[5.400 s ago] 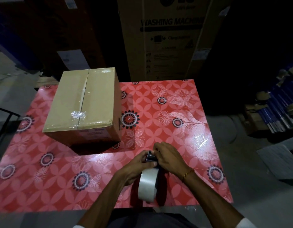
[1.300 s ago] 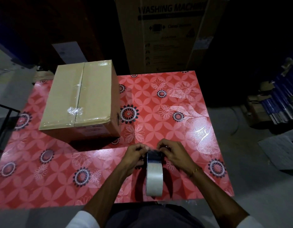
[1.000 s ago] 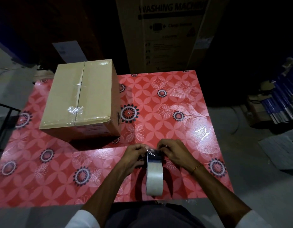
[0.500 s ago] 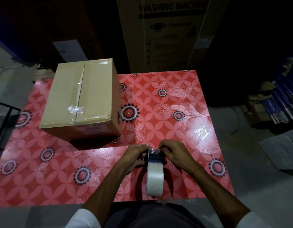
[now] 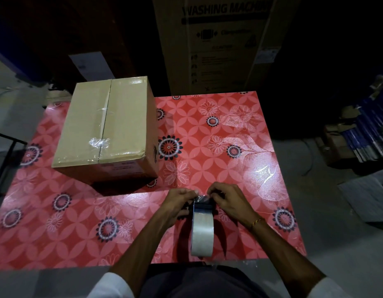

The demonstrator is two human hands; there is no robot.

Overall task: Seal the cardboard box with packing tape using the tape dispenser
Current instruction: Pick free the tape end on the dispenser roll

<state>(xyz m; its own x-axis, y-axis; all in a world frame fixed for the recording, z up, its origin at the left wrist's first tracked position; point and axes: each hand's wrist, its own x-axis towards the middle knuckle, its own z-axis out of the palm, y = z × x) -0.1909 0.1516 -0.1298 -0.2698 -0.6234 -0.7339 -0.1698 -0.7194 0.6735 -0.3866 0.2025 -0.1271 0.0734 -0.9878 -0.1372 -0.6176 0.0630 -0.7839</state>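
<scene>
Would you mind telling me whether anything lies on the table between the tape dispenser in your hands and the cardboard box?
Nothing visible does. The tape dispenser, held by the left hand and right hand, is separated from the cardboard box only by bare patterned table.

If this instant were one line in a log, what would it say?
stage: readying tape | left hand, right hand: both on clear-tape dispenser, pinching tape end | brown cardboard box: apart, untouched | red floral table
</scene>
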